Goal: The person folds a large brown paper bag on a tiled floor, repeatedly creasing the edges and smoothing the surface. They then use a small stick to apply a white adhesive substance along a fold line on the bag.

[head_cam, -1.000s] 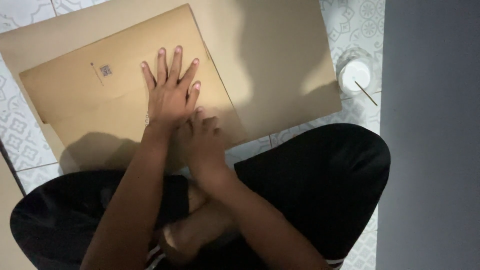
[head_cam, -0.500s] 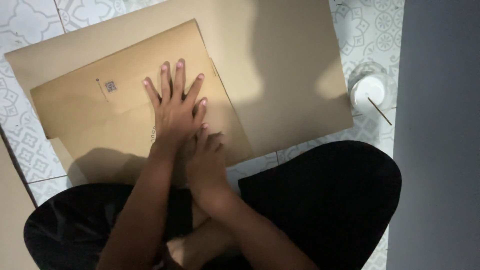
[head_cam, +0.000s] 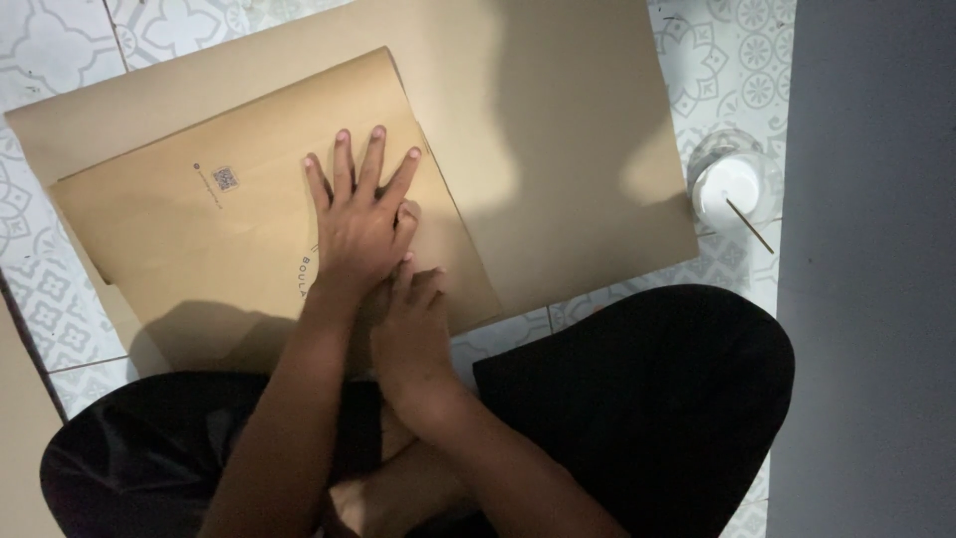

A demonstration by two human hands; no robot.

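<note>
Seen from above, seated cross-legged on a patterned white-and-grey tiled floor (head_cam: 60,299), legs in black trousers (head_cam: 637,399) filling the lower part of the view.

At far left, a strip of another tan sheet (head_cam: 15,438) at the picture's edge. Next, a flat folded brown paper bag (head_cam: 209,249) with a small square printed code and curved lettering, lying on top of a larger plain brown paper sheet (head_cam: 558,159) spread over the tiles. Long axis of the bag running from lower left to upper right, slightly tilted against the floor's tile lines; its right-hand edge slanting down from the top corner towards the knees. Near corner of the bag partly covered by the forearms.

Pressed flat on the right half of the bag, the left hand (head_cam: 358,224), palm down, fingers (head_cam: 344,164) spread wide and pointing away from the body, gripping nothing. Just beside and below it, the right hand (head_cam: 413,329), also palm down at the bag's lower right edge, fingers loosely together, their tips touching the heel of the left hand; nothing held here either, though the underside is hidden.

Farther right, well apart from the hands, a clear plastic cup with a white lid (head_cam: 735,184) standing on the tiles just off the sheet's right edge, a thin stick (head_cam: 749,226) resting across it. At far right, a plain grey wall (head_cam: 876,269) in shadow. Dim light, with soft shadows across the big sheet.
</note>
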